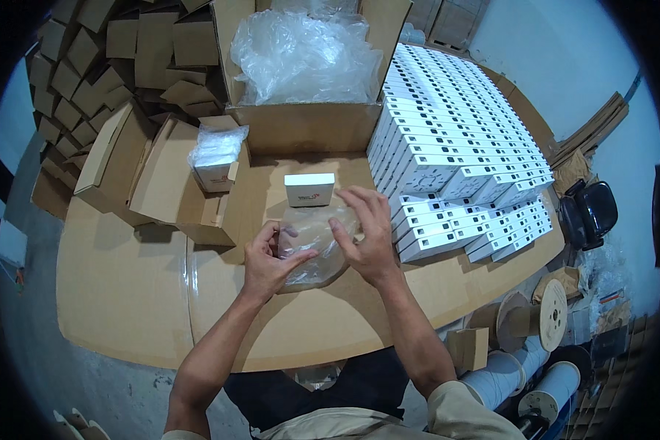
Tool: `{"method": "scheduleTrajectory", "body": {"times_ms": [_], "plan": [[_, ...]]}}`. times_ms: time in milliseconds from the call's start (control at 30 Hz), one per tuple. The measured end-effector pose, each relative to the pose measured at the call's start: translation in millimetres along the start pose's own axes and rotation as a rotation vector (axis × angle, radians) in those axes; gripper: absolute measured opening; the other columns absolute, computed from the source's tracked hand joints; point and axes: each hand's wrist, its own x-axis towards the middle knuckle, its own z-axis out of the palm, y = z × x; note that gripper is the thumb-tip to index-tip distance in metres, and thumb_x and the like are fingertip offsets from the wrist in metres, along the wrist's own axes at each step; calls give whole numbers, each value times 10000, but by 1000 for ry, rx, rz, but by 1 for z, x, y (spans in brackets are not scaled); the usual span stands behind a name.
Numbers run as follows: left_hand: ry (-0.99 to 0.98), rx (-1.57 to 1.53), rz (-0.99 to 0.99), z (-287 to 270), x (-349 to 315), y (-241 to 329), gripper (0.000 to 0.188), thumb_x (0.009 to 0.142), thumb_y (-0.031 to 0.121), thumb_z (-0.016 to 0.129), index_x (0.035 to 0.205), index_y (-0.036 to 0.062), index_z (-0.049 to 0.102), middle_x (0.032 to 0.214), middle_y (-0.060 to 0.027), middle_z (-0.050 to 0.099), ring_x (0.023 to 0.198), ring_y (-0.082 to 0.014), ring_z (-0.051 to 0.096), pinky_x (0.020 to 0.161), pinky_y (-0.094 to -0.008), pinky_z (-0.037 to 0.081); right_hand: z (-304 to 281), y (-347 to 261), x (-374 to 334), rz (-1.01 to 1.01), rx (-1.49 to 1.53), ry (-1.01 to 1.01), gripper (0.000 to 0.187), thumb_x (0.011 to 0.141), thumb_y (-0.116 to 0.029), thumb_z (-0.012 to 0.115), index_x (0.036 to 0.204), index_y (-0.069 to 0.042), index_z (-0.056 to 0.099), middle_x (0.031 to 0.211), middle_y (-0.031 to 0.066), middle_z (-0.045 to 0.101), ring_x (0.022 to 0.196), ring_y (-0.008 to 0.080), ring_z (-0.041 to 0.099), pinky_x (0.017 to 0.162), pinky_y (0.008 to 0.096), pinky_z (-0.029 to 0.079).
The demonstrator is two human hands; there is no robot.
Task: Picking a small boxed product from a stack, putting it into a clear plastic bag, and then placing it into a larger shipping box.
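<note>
A clear plastic bag [312, 271] is spread between my hands above the cardboard-topped table. My left hand [266, 262] grips its left side, thumb over the film and fingers curled behind. At the bag's right side my right hand [370, 238] has its fingers apart, with the thumb against or very close to the film. Just beyond the bag stands a small white box [309, 192], upright, with small dark print and a red mark on its front. Neither hand touches that box.
Many white boxes [447, 169] are stacked in rows on the right. A large carton [304, 128] full of clear bags stands at the back. Left of it, an open carton [172, 172] holds bagged white boxes [216, 158]. Wire spools [554, 315] lie beside the table.
</note>
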Motion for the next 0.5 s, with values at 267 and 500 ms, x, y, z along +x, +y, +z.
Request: {"method": "scheduleTrajectory", "body": {"times_ms": [267, 500], "plan": [[8, 17, -9, 3, 3, 3, 460, 735, 167, 931, 1051, 0, 641, 928, -81, 731, 872, -119, 683, 746, -279, 565, 4, 5, 8, -63, 109, -85, 188, 773, -38, 782, 924, -85, 680, 948, 65, 629, 946, 267, 602, 862, 404, 426], [-254, 172, -204, -1, 7, 10, 402, 770, 142, 895, 1093, -3, 705, 1016, -66, 737, 915, -127, 671, 839, -316, 552, -13, 1, 26, -74, 107, -481, 166, 829, -146, 732, 953, -89, 639, 882, 68, 683, 864, 249, 621, 877, 365, 422]]}}
